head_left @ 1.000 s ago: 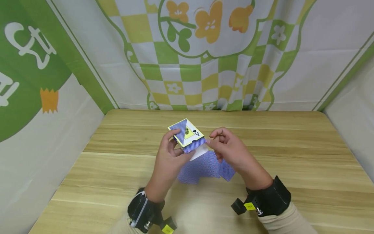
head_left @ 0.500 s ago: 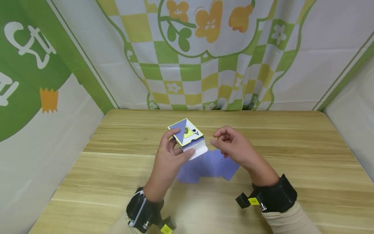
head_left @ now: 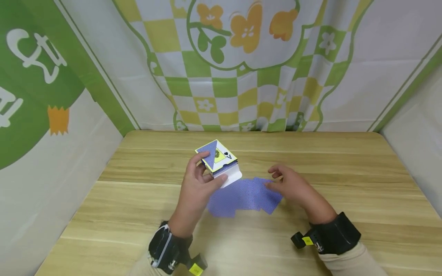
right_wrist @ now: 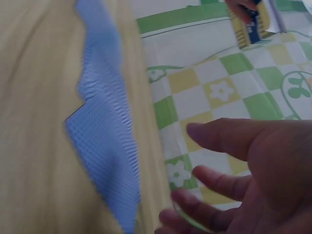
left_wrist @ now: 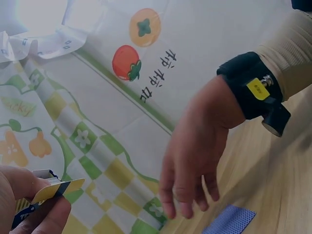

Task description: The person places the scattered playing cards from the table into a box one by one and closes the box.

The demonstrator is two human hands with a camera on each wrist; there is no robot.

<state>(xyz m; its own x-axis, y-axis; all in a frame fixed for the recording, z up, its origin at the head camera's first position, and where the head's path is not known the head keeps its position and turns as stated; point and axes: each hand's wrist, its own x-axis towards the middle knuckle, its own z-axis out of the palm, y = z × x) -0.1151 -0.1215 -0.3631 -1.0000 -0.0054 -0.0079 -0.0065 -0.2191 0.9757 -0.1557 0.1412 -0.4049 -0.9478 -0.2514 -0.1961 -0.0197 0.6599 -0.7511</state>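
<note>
We see the left hand (head_left: 198, 184) gripping a card box (head_left: 221, 155), white flap (head_left: 233, 176) partly blocking blue-backed cards (head_left: 243, 197) on the table (head_left: 138, 191), right hand (head_left: 293, 186) loose near them, checkered curtain (head_left: 224, 87) behind.

The desk (head_left: 114, 218) has a pale wood grain and rounded far corners; blue-patterned cards (head_left: 248, 196) lie flat on it, overlapping sideways.

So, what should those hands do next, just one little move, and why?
Probably the right hand should dip and pinch the nearest card. Its fingers hold nothing and hang above the blue-patterned cards spread on the table, while the left hand grips the card box with its white flap open.
</note>
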